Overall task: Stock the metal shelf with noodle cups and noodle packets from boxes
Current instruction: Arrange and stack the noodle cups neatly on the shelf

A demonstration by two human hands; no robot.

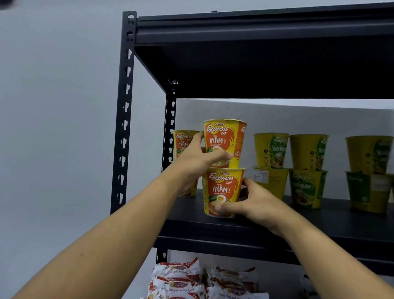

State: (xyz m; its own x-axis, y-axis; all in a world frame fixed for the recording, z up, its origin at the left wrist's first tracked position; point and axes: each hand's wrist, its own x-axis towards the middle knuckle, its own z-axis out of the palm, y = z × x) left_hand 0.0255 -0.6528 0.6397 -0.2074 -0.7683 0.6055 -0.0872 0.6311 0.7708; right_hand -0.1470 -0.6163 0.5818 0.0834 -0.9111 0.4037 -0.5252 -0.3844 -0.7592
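Two orange-and-yellow noodle cups stand stacked near the front of the black metal shelf (pixel 325 230). My left hand (pixel 196 159) grips the upper cup (pixel 226 137), thumb across its front. My right hand (pixel 255 203) grips the lower cup (pixel 221 188) from the right side, thumb on its front. Behind them at the left stands another stack of the same orange cups (pixel 182 141), partly hidden by my left hand. Stacks of yellow-green noodle cups (pixel 307 152) fill the back right of the shelf.
White-and-red noodle packets (pixel 207 288) lie piled on the shelf level below. The shelf's front left post (pixel 123 111) rises beside my left arm, and the upper shelf board (pixel 268 49) hangs above the cups. A grey wall lies to the left.
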